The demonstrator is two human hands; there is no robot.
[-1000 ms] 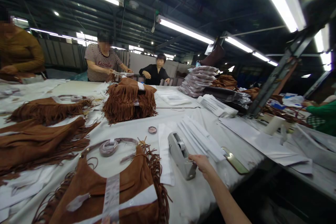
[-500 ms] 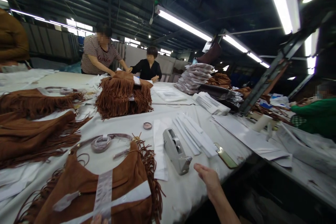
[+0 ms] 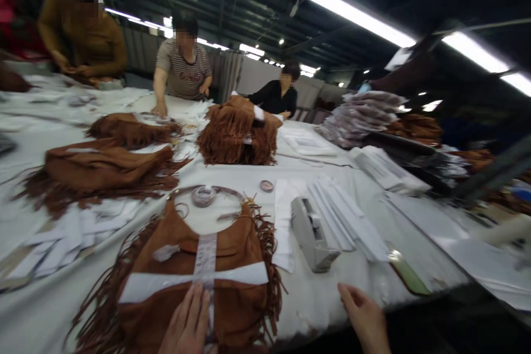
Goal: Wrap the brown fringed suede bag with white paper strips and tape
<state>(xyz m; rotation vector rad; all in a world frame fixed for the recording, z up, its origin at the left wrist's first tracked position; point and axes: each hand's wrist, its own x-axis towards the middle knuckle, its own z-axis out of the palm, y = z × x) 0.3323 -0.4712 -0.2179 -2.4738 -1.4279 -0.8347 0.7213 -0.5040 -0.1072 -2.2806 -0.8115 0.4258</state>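
A brown suede fringed bag (image 3: 199,276) lies in front of me on the white table (image 3: 307,298), crossed by a white paper band and a clear tape strip. My left hand (image 3: 188,323) rests flat on the bag's lower middle, fingers stretched out. My right hand (image 3: 365,318) hovers over the table edge to the right of the bag, fingers loosely curled, nothing visible in it. A grey tape dispenser (image 3: 311,235) stands just beyond my right hand.
More fringed bags (image 3: 103,168) lie at left and a pile (image 3: 238,135) stands mid-table. White paper strips (image 3: 348,221), a tape roll (image 3: 203,195), a small round tin (image 3: 266,186). Three people work at the far side. Stacked packed bags (image 3: 360,116) at right.
My right hand left the tape dispenser and drew back toward the table edge. My left hand came into view and settled on the bag. The view swung down and left.
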